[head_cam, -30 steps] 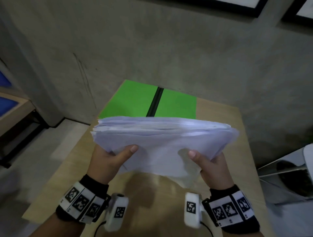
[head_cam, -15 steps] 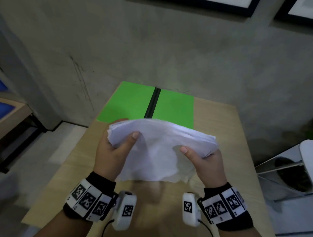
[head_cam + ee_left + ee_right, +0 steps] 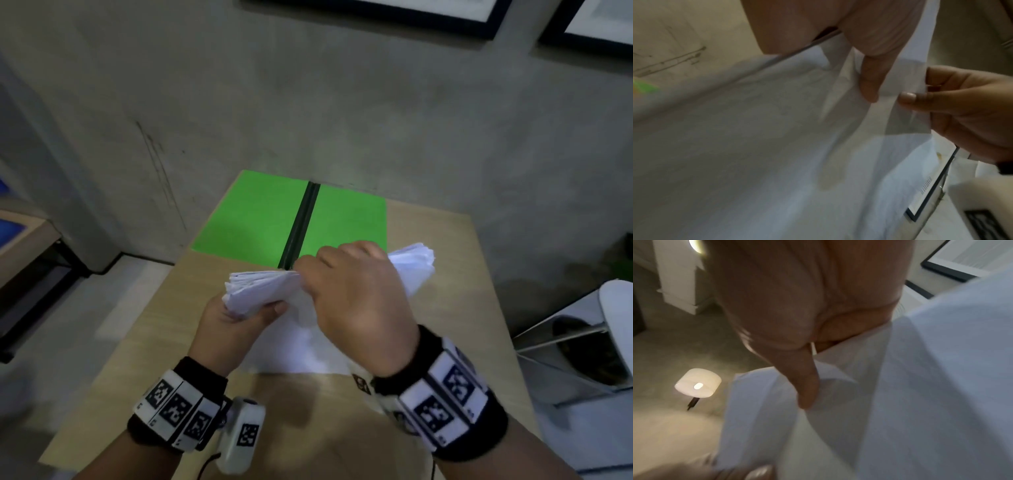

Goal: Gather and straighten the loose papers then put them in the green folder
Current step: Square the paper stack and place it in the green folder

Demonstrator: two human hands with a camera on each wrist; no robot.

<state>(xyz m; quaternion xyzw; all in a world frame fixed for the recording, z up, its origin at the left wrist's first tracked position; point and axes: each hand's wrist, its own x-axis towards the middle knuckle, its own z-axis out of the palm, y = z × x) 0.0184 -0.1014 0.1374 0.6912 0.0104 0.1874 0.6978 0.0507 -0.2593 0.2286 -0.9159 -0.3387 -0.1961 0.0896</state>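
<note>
A thick stack of white papers (image 3: 260, 287) is held on edge above the wooden table (image 3: 308, 428), bent and uneven. My left hand (image 3: 253, 315) grips its left end from below, thumb on the near face. My right hand (image 3: 318, 270) reaches over the top edge and clasps the stack's middle; the right end (image 3: 414, 263) sticks out past it. The green folder (image 3: 260, 219) lies open and flat at the table's far end, black spine in the middle. In the left wrist view the papers (image 3: 756, 146) fill the frame. The right wrist view shows my thumb on the sheets (image 3: 920, 386).
A grey wall stands right behind the folder. A white chair with a metal frame (image 3: 582, 342) is to the right of the table. A low wooden bench (image 3: 20, 240) sits at the far left. A lit lamp (image 3: 697, 382) shows in the right wrist view.
My right hand left the stack's lower right corner and now reaches over its top edge. The stack has turned from lying flat to standing on edge and sits lower.
</note>
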